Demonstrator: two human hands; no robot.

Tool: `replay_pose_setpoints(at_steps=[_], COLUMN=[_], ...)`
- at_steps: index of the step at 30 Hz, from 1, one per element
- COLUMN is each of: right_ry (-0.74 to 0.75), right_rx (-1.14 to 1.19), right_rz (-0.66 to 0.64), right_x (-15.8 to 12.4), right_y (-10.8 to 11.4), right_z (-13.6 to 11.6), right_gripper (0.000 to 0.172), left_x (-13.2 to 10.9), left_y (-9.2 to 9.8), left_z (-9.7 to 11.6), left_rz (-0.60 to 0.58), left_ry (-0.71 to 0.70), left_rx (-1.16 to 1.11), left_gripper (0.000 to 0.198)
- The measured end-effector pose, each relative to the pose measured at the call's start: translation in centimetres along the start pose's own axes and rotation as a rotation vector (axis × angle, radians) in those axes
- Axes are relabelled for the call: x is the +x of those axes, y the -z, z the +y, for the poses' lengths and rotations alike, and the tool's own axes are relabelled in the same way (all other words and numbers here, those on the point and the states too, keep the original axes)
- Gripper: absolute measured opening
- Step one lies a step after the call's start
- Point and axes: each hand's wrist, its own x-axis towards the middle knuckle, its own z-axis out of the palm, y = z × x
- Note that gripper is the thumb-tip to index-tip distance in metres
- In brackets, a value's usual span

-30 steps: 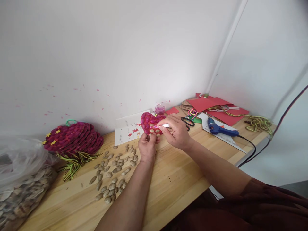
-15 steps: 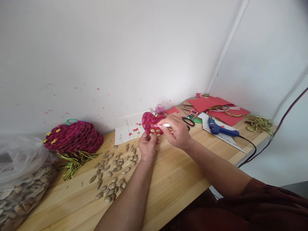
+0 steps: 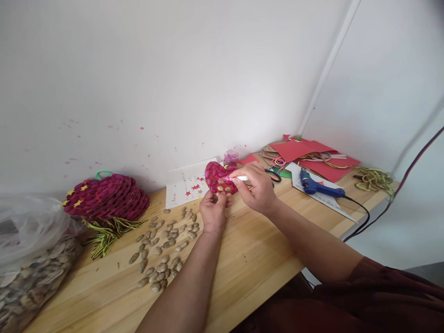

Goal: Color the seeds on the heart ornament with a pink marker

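A heart-shaped piece point(image 3: 214, 175) covered with shells is held up above the table, mostly magenta, with a few shells at its lower edge still pale. My left hand point(image 3: 213, 210) grips its bottom edge between thumb and fingers. In my right hand point(image 3: 258, 189) is a white-handled brush point(image 3: 241, 178), its pink-wet tip on the middle of the heart. Behind the heart stands a clear cup with pink paint point(image 3: 231, 157), partly hidden. Loose peanut shells point(image 3: 162, 267) are scattered on the wooden table point(image 3: 249, 273) left of my left forearm.
Stacked magenta hearts point(image 3: 114, 196) with green tassels and a plastic bag of shells point(image 3: 38, 277) are at the left. White paper with stars point(image 3: 176, 185) lies behind. To the right are scissors point(image 3: 274, 175), red paper point(image 3: 301, 149), a blue glue gun point(image 3: 321, 187) and cords point(image 3: 373, 180).
My right hand has shifted slightly, and the brush lies at a flatter angle over the heart. The left hand has barely moved.
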Motion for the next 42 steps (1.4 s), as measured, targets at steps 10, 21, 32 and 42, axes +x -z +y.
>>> replay_pose_setpoints(at_steps=[10, 21, 32, 42], right_ry=[0.008, 0.035, 0.025, 0.032], right_rx=[-0.036, -0.046, -0.04, 0.036], right_rz=[0.018, 0.008, 0.031, 0.043], right_x=[0.09, 0.08, 0.19, 0.2], right_y=[0.21, 0.17, 0.31, 0.19], right_z=[-0.06, 0.05, -0.07, -0.26], right_gripper=[0.01, 0.009, 0.008, 0.01], left_x=[-0.01, 0.0, 0.04, 0.06], left_y=[0.0, 0.03, -0.08, -0.13], left_z=[0.08, 0.12, 0.03, 0.01], left_rz=[0.025, 0.016, 0.0, -0.013], left_ry=[-0.005, -0.026, -0.056, -0.058], left_rx=[-0.042, -0.042, -0.041, -0.029], left_gripper=[0.034, 0.037, 0.036, 0.036])
